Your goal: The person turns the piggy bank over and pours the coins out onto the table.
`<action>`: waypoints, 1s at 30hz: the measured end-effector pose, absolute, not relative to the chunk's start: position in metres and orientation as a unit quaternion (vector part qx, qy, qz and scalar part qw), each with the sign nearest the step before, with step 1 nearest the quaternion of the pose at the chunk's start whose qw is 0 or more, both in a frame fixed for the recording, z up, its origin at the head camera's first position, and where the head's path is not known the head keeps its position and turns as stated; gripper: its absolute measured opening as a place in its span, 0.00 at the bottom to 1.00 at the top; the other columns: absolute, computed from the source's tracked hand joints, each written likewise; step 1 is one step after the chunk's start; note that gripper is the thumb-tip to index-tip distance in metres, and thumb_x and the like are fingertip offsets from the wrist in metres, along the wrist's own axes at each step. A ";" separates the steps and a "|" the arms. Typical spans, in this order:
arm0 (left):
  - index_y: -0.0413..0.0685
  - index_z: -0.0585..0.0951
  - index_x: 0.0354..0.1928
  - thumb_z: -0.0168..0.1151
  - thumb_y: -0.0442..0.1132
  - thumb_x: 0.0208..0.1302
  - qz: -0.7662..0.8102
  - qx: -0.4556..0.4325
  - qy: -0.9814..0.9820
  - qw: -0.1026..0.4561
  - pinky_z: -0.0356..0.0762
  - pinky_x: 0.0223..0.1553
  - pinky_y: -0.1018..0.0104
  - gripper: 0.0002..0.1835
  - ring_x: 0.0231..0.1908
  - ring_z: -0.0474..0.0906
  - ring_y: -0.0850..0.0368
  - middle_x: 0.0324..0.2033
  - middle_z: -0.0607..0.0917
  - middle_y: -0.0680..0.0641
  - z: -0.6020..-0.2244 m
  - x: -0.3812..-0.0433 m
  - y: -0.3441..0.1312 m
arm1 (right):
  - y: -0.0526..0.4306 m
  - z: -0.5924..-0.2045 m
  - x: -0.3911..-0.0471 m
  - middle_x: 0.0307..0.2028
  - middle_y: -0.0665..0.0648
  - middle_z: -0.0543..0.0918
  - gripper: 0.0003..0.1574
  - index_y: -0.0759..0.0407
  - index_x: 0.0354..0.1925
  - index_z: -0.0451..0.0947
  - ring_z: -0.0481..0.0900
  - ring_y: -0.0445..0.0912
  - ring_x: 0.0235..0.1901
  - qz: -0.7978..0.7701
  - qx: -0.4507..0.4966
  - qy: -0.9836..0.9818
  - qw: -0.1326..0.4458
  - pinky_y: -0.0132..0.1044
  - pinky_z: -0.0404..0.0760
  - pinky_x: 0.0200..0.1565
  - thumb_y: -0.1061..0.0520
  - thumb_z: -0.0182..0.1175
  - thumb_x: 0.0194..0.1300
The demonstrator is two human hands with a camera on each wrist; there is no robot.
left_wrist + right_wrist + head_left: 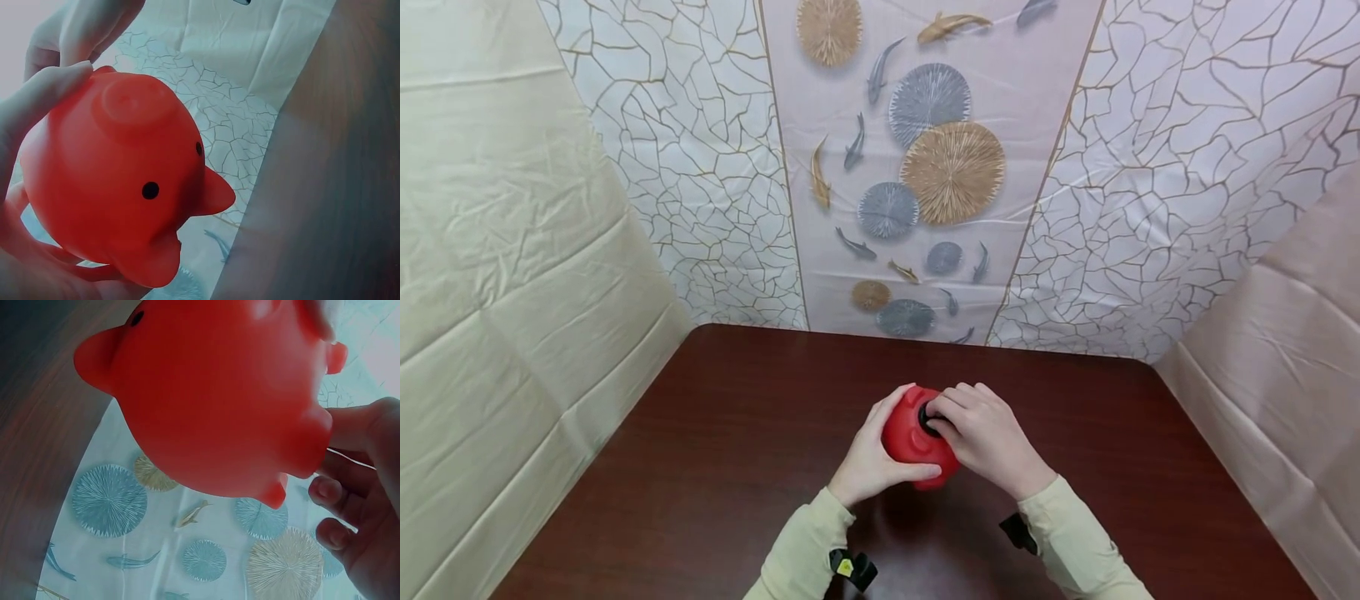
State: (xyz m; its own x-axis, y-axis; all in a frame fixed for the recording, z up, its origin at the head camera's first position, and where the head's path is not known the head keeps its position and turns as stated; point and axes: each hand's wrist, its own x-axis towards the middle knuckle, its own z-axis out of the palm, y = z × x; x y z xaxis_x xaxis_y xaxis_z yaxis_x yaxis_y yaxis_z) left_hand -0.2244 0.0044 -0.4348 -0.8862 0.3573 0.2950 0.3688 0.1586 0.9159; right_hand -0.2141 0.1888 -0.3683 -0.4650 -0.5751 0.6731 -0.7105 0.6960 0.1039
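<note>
A red piggy bank (910, 433) is tipped over above the table, its underside turned up toward the head camera. My left hand (872, 458) grips it from the left, thumb along the near side and fingers round the far side. At the black plug (929, 419) in its belly, the fingertips of my right hand (981, 433) pinch from the right. The left wrist view shows the pig's snout, eyes and ears on the red body (119, 169). In the right wrist view, the curled fingers of my right hand (359, 494) are beside the pig's feet.
A dark brown wooden table (700, 467) lies under both hands. Behind it hangs a cloth (887, 100) printed with fish and round leaves, and pale cloth walls (512, 292) stand at both sides. Black straps (853, 568) sit on the wrists.
</note>
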 end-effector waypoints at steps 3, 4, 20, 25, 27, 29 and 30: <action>0.70 0.59 0.71 0.77 0.45 0.48 -0.600 -0.243 -0.762 0.007 0.79 0.52 0.65 0.49 0.63 0.66 0.55 0.67 0.66 0.56 -0.435 -0.223 0.005 | 0.187 -0.371 -0.212 0.27 0.49 0.81 0.15 0.54 0.31 0.81 0.75 0.41 0.30 0.102 0.368 -0.848 0.368 0.34 0.72 0.34 0.62 0.76 0.45; 0.70 0.59 0.71 0.77 0.45 0.48 -0.599 -0.245 -0.762 0.009 0.79 0.52 0.66 0.49 0.63 0.67 0.55 0.66 0.66 0.56 -0.435 -0.223 0.005 | 0.187 -0.372 -0.212 0.27 0.49 0.82 0.15 0.55 0.30 0.81 0.75 0.41 0.29 0.105 0.364 -0.847 0.373 0.34 0.72 0.33 0.63 0.76 0.44; 0.70 0.56 0.74 0.73 0.42 0.53 -0.650 -0.295 -0.688 -0.131 0.81 0.54 0.63 0.49 0.60 0.72 0.54 0.66 0.70 0.54 -0.425 -0.241 -0.011 | 0.200 -0.349 -0.225 0.32 0.47 0.81 0.14 0.53 0.32 0.81 0.74 0.38 0.36 0.212 0.455 -0.838 0.216 0.36 0.71 0.42 0.70 0.68 0.51; 0.71 0.58 0.73 0.72 0.42 0.54 -0.662 -0.302 -0.668 -0.156 0.81 0.53 0.62 0.47 0.58 0.75 0.54 0.66 0.71 0.51 -0.426 -0.240 -0.013 | 0.202 -0.345 -0.228 0.32 0.47 0.81 0.13 0.52 0.33 0.81 0.75 0.37 0.36 0.212 0.492 -0.822 0.193 0.32 0.67 0.40 0.69 0.68 0.53; 0.72 0.59 0.72 0.72 0.41 0.54 -0.669 -0.307 -0.656 -0.166 0.81 0.54 0.62 0.46 0.58 0.75 0.54 0.66 0.71 0.50 -0.426 -0.240 -0.014 | 0.203 -0.343 -0.228 0.32 0.46 0.81 0.12 0.52 0.32 0.81 0.75 0.37 0.36 0.209 0.504 -0.817 0.186 0.31 0.66 0.40 0.68 0.68 0.53; 0.72 0.60 0.72 0.72 0.40 0.54 -0.674 -0.313 -0.646 -0.175 0.80 0.54 0.62 0.45 0.58 0.75 0.53 0.65 0.72 0.49 -0.426 -0.239 -0.014 | 0.204 -0.341 -0.229 0.32 0.45 0.80 0.10 0.52 0.32 0.82 0.75 0.36 0.37 0.205 0.514 -0.815 0.172 0.30 0.66 0.40 0.66 0.68 0.55; 0.72 0.61 0.71 0.72 0.39 0.54 -0.676 -0.315 -0.642 -0.178 0.80 0.54 0.62 0.45 0.58 0.75 0.54 0.65 0.72 0.48 -0.426 -0.239 -0.014 | 0.205 -0.340 -0.230 0.32 0.45 0.80 0.09 0.51 0.32 0.82 0.74 0.35 0.37 0.204 0.518 -0.814 0.165 0.29 0.66 0.41 0.65 0.68 0.56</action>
State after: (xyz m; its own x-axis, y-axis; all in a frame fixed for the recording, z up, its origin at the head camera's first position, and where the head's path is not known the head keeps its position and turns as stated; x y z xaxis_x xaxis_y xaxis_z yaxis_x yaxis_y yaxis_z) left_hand -0.2393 -0.0145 -0.4264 -0.7386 0.6444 0.1980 0.1637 -0.1135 0.9800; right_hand -0.2298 0.2049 -0.3399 -0.4093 -0.7759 0.4802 -0.9107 0.3800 -0.1622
